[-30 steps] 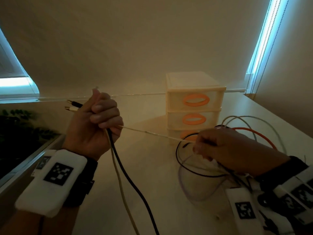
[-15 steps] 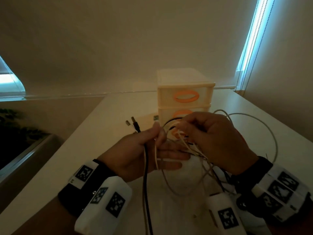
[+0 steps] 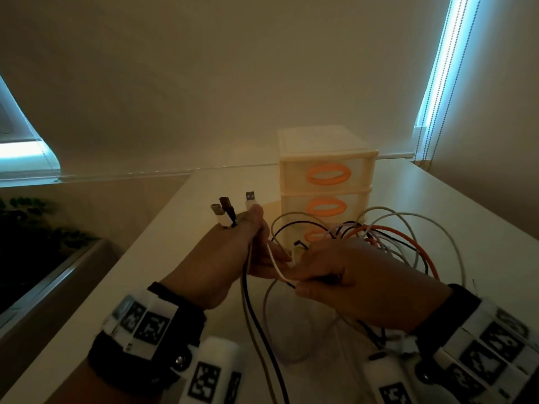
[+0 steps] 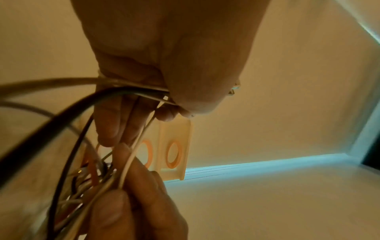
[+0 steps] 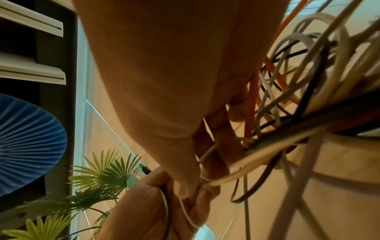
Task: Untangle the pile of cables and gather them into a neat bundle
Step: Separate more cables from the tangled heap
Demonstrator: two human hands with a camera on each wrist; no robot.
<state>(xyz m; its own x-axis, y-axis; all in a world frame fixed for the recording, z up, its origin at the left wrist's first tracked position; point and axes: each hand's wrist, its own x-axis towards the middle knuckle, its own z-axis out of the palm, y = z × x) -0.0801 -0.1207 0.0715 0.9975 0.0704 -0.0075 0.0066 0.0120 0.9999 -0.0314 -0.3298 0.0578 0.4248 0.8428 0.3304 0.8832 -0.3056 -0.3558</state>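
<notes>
While both hands are raised in front of the drawer unit on the white table, the left hand sits to the left of the unit's bottom drawer, fingers curled round several cables. Three connector ends stand up above its thumb: a white one, a dark one and a white USB plug. A black cable and a grey cable hang from its grip toward the near table edge. A thin white cable runs from this hand rightward into the right hand, which is directly in front of the drawer unit and touching the left hand's fingertips; its thumb and fingers pinch that strand. To the right of the drawer unit's lower drawers, the cable tangle loops behind and round the right hand, with an orange cable arching over white, grey and black loops. The left wrist view shows the strands pinched between both hands' fingers.
</notes>
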